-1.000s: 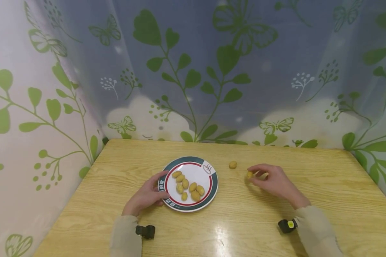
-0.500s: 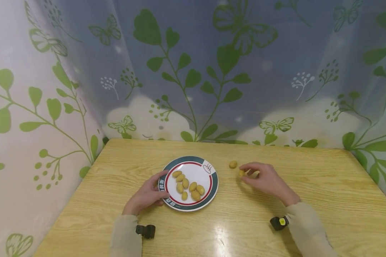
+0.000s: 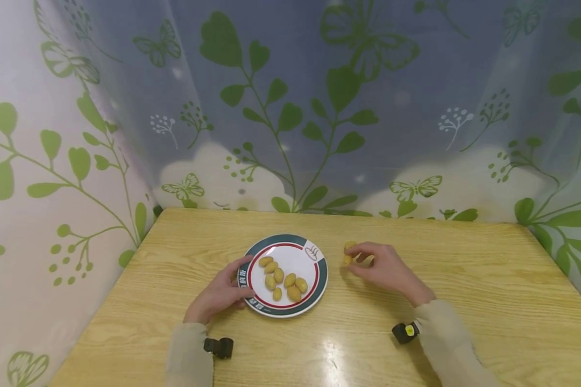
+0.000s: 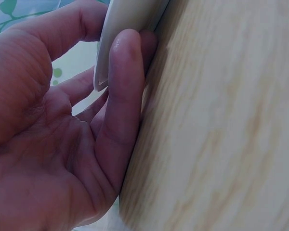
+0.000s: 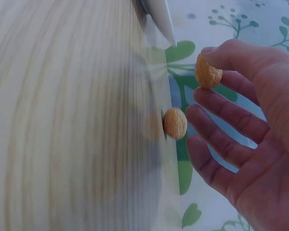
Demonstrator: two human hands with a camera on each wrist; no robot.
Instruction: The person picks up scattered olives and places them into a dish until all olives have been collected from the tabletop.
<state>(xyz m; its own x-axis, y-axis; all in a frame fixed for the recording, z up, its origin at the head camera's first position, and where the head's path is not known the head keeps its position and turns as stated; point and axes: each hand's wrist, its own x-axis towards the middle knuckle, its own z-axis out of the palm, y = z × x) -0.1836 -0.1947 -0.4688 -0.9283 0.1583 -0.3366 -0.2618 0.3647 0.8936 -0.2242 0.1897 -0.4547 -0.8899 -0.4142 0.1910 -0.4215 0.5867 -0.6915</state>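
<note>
My left hand [image 3: 219,294] grips the left rim of a round plate [image 3: 321,279], thumb at the rim and fingers reaching beneath. In the left wrist view the plate's pale edge [image 4: 130,21] sits between thumb and fingers. Several tan nuts [image 3: 294,293] lie on its white middle. To the right of the plate, my right hand [image 3: 387,271] pinches a tan, rough-shelled walnut [image 5: 208,73] between thumb and index finger. A second walnut [image 5: 175,123] lies on the table close to the other fingertips. From the head camera, the right fingers partly cover this loose walnut [image 3: 350,245].
The wooden tabletop [image 3: 348,344] bears everything. A curtain [image 3: 290,161] printed with leaves and butterflies hangs behind the table's far edge. Small black cameras sit at the left wrist [image 3: 219,348] and right wrist [image 3: 405,333].
My right hand has moved left with the walnut in its pinch, coming up to the loose walnut on the table. My left hand and the plate have stayed in place.
</note>
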